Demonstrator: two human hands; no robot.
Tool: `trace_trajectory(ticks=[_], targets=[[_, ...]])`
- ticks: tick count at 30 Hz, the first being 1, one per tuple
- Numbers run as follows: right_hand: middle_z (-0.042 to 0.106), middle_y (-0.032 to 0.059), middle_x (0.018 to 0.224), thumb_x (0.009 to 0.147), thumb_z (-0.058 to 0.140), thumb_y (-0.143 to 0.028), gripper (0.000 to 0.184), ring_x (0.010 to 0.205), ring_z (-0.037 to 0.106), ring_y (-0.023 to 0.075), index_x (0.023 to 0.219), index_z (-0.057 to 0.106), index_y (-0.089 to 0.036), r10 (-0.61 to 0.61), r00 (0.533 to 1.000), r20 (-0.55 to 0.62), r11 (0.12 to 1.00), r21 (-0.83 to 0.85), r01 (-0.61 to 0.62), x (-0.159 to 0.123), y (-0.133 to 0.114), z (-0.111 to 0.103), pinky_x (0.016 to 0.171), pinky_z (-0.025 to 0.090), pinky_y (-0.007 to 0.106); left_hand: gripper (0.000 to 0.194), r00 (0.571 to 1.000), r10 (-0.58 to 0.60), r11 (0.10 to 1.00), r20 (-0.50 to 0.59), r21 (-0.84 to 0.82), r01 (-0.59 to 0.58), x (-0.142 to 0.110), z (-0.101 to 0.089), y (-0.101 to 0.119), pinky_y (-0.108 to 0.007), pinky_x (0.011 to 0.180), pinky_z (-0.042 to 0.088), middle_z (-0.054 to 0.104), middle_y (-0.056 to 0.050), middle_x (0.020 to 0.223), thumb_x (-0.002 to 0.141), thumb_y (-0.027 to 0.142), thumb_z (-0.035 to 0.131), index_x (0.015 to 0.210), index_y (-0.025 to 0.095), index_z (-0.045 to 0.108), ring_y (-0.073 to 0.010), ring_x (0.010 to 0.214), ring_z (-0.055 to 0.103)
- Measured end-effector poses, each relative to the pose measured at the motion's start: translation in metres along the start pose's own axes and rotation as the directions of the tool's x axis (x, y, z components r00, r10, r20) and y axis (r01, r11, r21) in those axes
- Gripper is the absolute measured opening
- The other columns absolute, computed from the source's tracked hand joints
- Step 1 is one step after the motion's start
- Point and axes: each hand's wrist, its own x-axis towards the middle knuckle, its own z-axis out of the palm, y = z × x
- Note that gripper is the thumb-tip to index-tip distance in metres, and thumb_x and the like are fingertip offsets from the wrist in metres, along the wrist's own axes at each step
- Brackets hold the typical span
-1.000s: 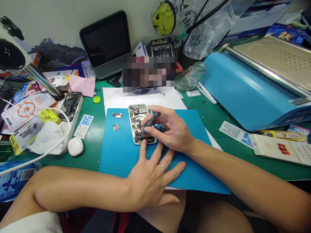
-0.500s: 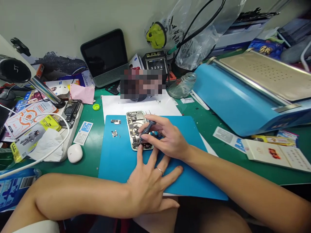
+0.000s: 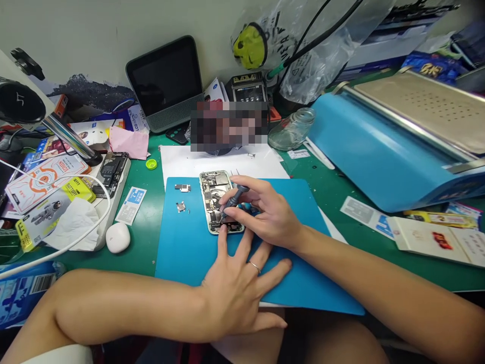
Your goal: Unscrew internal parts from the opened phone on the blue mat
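An opened smartphone (image 3: 212, 202) with bare inner parts lies on a blue mat (image 3: 182, 253). My right hand (image 3: 269, 210) grips a small dark screwdriver (image 3: 234, 198), tilted, its tip down at the lower part of the phone. My left hand (image 3: 242, 278) rests flat with fingers spread, the index fingertip at the phone's bottom edge. Part of the phone's right side is hidden behind my right hand. On the mat to the left lie a small metal phone part (image 3: 183, 187) and a second small part (image 3: 181, 206), with a tiny piece beside it.
To the right stands a large blue machine (image 3: 341, 151) with a perforated top. A glass jar (image 3: 291, 129) lies behind the mat. On the left are a white earbud case (image 3: 117, 238), boxes and a lamp stand (image 3: 71, 139). A dark-screened display (image 3: 164, 83) leans at the back.
The whole view has shifted slightly, so things sit a little differently in the picture. Both hands and the screwdriver keep nearly the same place on the phone.
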Motion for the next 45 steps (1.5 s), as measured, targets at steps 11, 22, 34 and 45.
trace_trajectory(ticks=[11, 22, 34, 45], targets=[[0.075, 0.005, 0.108, 0.099, 0.068, -0.028, 0.048, 0.09, 0.077, 0.0191, 0.143, 0.048, -0.032, 0.038, 0.999, -0.004, 0.999, 0.005, -0.038, -0.0016, -0.0012, -0.0019, 0.083, 0.07, 0.038, 0.095, 1.0, 0.016, 1.0, -0.019, 0.006, -0.016, -0.001, 0.0019, -0.002, -0.073, 0.121, 0.024, 0.029, -0.014, 0.172, 0.091, 0.084, 0.046, 0.165, 0.026, 0.032, -0.0455, 0.157, 0.022], [0.073, 0.0048, 0.107, 0.1, 0.067, -0.029, 0.049, 0.094, 0.076, 0.0187, 0.143, 0.044, -0.031, 0.054, 0.998, -0.016, 0.998, 0.024, -0.054, -0.0026, 0.0014, -0.0018, 0.087, 0.068, 0.039, 0.095, 1.0, 0.016, 0.999, -0.026, -0.043, -0.017, 0.0018, 0.0009, -0.0051, -0.076, 0.121, 0.019, 0.031, -0.017, 0.171, 0.092, 0.086, 0.041, 0.165, 0.025, 0.032, -0.0471, 0.157, 0.023], [0.075, 0.0041, 0.103, 0.099, 0.069, -0.032, 0.047, 0.091, 0.076, 0.0188, 0.141, 0.046, -0.032, 0.097, 0.994, -0.047, 0.994, 0.06, -0.094, -0.0008, -0.0004, -0.0037, 0.075, 0.07, 0.034, 0.092, 0.999, -0.011, 0.999, -0.043, -0.031, 0.01, 0.0048, 0.0025, -0.005, -0.077, 0.121, 0.017, 0.032, -0.017, 0.17, 0.092, 0.084, 0.043, 0.164, 0.026, 0.035, -0.0473, 0.158, 0.021], [0.074, 0.0036, 0.101, 0.098, 0.07, -0.032, 0.047, 0.09, 0.075, 0.0185, 0.139, 0.047, -0.033, 0.138, 0.989, -0.046, 0.988, 0.082, -0.134, -0.0001, 0.0022, -0.0031, 0.07, 0.069, 0.031, 0.092, 0.998, -0.026, 1.0, -0.052, -0.004, 0.026, 0.005, 0.0059, -0.0028, -0.075, 0.122, 0.016, 0.035, -0.017, 0.169, 0.092, 0.084, 0.043, 0.163, 0.027, 0.036, -0.0469, 0.158, 0.019]])
